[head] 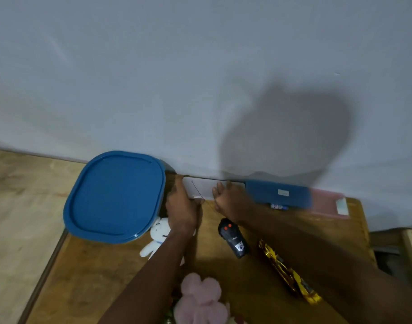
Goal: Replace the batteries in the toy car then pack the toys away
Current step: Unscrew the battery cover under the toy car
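Note:
Both hands reach to a flat white box [203,188] standing against the wall at the back of the wooden table [88,272]. My left hand [181,206] grips its left end with the thumb under the front edge. My right hand [227,198] holds its right end. A black remote control [234,238] with two red buttons lies just in front, and its thin antenna crosses the box. A gold toy car [286,272] lies at the right, partly hidden under my right forearm. A pack of batteries [279,207] peeks out below a blue box [278,192].
A large blue lidded container [113,197] stands at the table's back left corner. A white plush bunny [157,237] lies beside it, and a pink plush toy [200,298] sits at the near edge. A pink flat item [328,203] leans on the wall at the right.

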